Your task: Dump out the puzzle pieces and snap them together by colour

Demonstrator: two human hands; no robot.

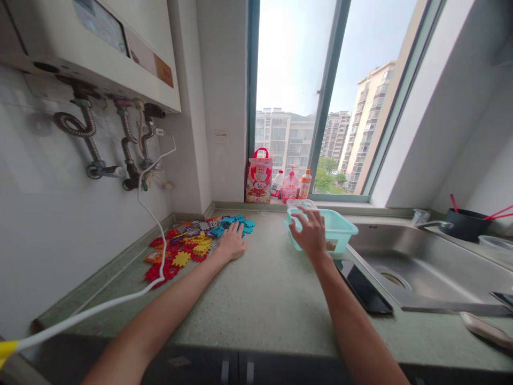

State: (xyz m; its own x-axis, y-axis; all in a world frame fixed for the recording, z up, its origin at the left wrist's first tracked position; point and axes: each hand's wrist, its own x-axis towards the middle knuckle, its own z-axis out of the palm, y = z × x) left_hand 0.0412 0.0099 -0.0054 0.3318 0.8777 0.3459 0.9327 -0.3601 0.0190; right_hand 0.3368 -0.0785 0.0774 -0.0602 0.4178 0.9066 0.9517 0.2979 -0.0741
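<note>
A pile of plastic gear pieces lies on the counter at the left, with red gears (162,271), yellow gears (181,259), grey ones and blue gears (244,224). My left hand (232,243) rests at the right side of this pile, its fingers stretched over the blue gears. Over the near left part of a teal plastic basket (340,235) is my right hand (310,231), fingers spread and nothing visible in them. It hides part of the basket's rim; whether it touches the basket I cannot tell. What lies inside the basket is mostly out of sight.
A white cable (120,300) crosses the pile's left side. Right of the basket are a black phone (363,286) and a steel sink (433,267). A black pot (465,223) stands beyond. A red-white bag (259,179) and several bottles stand by the window.
</note>
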